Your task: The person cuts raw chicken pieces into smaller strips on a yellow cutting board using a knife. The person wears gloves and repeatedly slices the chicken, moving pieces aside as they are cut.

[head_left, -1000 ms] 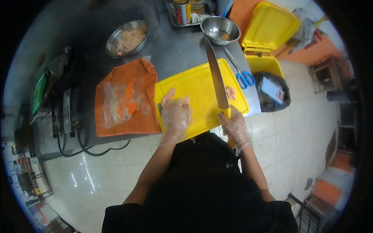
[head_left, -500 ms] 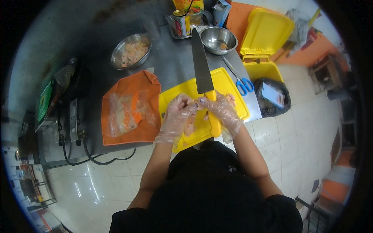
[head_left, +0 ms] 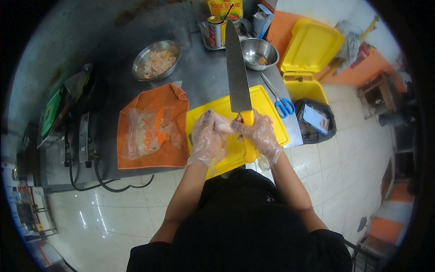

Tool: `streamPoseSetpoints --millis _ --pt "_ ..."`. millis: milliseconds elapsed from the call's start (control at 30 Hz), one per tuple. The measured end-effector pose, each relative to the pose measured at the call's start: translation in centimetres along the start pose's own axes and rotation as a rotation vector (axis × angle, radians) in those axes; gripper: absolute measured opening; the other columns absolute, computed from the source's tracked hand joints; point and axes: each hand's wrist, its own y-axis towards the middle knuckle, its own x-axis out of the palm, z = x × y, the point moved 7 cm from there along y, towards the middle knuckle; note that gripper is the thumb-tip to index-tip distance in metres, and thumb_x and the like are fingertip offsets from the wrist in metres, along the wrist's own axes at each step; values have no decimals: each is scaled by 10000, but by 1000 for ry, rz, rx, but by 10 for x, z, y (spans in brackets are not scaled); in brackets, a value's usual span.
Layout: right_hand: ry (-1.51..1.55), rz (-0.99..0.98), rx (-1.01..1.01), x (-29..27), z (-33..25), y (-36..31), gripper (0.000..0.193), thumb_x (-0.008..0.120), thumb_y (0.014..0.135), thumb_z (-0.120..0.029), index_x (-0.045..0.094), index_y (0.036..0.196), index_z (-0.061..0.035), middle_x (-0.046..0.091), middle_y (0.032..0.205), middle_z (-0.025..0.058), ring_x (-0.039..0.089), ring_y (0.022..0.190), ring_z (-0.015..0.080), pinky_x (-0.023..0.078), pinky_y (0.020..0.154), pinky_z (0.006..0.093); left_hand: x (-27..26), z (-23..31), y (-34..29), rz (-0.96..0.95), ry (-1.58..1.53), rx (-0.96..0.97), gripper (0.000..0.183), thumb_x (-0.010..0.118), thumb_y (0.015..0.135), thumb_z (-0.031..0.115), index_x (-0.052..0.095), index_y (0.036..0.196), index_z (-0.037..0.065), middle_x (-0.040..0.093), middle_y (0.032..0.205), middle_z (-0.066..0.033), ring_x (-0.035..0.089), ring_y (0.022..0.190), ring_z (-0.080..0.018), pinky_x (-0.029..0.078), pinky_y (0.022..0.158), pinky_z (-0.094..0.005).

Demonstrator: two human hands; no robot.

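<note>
Both my hands wear clear plastic gloves over a yellow cutting board (head_left: 226, 158). My left hand (head_left: 207, 141) is closed around a pale pink piece of raw meat with skin, which looks like chicken (head_left: 223, 123). The fingertips of my right hand (head_left: 262, 135) touch the meat's right end. That same hand grips the yellow handle of a large kitchen knife (head_left: 239, 72), its broad blade pointing away from me. More meat shows on the board just right of my right hand; my hands hide much of the board.
Left of the board lies an orange cloth (head_left: 174, 102) with a plastic bag (head_left: 147, 138) on it. Behind are a steel bowl (head_left: 173, 50) of meat pieces and a smaller steel bowl (head_left: 258, 44). Blue-handled scissors (head_left: 284, 108) lie beside an open yellow bin (head_left: 312, 47).
The meat between my hands now shows more fully, with my left hand wrapped round it. My right hand still holds the knife. The view has shifted slightly.
</note>
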Motion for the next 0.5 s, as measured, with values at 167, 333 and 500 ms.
streamPoseSetpoints --millis 167,333,500 --pt "-50 -59 -73 3 -14 -12 294 809 942 -200 621 1135 -84 695 1034 55 683 874 156 552 724 249 10 19 12 -131 305 211 338 582 1092 348 647 1235 48 652 1160 -123 645 1113 -226 499 1024 -364" --pt "92 -65 -94 1 -20 -10 358 826 923 -211 614 1184 -87 682 1053 55 683 875 174 559 769 275 20 48 -3 -267 781 390 169 666 1032 191 719 1073 35 665 1016 -45 633 911 -120 517 830 -263" --pt "102 -93 -104 9 -21 -5 402 849 900 -209 616 1204 -89 683 1078 60 676 953 180 550 847 297 34 64 -20 -126 703 414 189 668 1040 213 730 1071 37 684 970 -31 650 914 -107 517 823 -254"
